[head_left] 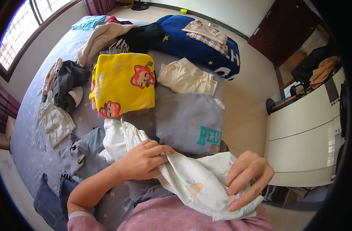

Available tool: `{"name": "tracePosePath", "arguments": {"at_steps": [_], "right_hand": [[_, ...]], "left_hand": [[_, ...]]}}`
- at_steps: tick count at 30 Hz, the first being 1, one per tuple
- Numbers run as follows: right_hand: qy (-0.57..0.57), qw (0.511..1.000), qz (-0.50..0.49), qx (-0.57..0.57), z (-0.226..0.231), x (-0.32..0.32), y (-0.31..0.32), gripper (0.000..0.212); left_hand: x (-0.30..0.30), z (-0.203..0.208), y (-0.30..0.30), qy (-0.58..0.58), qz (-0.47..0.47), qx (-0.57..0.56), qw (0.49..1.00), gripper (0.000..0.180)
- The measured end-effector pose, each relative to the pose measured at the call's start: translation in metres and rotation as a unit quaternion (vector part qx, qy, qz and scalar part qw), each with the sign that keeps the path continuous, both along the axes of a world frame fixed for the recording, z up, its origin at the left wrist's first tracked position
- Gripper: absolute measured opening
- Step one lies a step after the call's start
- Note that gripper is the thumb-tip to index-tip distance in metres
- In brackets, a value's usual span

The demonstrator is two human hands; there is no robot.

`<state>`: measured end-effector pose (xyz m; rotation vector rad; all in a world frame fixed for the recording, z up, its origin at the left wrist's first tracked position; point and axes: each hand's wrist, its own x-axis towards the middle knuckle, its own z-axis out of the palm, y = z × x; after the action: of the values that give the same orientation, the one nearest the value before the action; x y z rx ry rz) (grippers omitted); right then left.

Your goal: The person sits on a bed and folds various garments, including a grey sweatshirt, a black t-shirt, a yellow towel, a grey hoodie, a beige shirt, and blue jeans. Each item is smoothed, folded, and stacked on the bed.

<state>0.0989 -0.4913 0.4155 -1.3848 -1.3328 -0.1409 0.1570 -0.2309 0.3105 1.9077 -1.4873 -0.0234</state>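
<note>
A white garment printed with orange fruit (195,186) stretches from the bed across my lap; its exact kind is hard to tell. My left hand (147,159) is closed on the bunched cloth near its middle. At the right end, my right hand (250,179) holds the cloth, fingers curled over its edge. The garment's far end lies crumpled on the bed left of my left hand. Just beyond my hands is a folded grey sweatshirt (185,117) with green lettering. A folded yellow blanket (124,81) with red cartoon faces lies farther left.
Clothes cover much of the grey star-print bed (29,134): cream cloth (187,77), dark grey clothing (66,84), blue-grey clothing (85,154) and dark blue trousers (48,200). At the back, a navy blanket (172,42) carries folded garments (206,32). A white cabinet (299,142) stands right.
</note>
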Motion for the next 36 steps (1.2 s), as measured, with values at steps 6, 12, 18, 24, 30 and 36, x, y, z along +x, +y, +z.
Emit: {"name": "tracePosePath", "arguments": {"at_steps": [6,12,18,24,30,36], "right_hand": [[0.062,0.998,-0.007,0.004,0.0,0.015,-0.025,0.011],[0.088,0.75,-0.624,0.201,0.14,0.084,-0.047,0.049],[-0.119,0.917,-0.349,0.152,0.28,0.116,0.0,0.045],[-0.184,0.889,-0.42,0.009,0.323,0.095,0.002,0.044],[-0.196,0.849,-0.482,-0.09,0.351,0.105,-0.022,0.04],[-0.19,0.855,-0.477,-0.075,0.341,0.096,-0.023,0.042]], "left_hand": [[0.009,0.004,0.019,0.089,-0.014,-0.147,0.985,0.027],[0.067,0.177,0.01,-0.077,0.201,-0.221,0.951,0.022],[0.071,0.286,-0.026,0.135,0.051,-0.278,0.95,0.03],[0.094,0.236,-0.067,0.136,-0.059,-0.208,0.967,0.016],[0.095,0.224,-0.093,-0.125,0.045,-0.083,0.988,0.019],[0.119,0.168,-0.109,-0.013,0.019,-0.026,0.999,0.032]]}}
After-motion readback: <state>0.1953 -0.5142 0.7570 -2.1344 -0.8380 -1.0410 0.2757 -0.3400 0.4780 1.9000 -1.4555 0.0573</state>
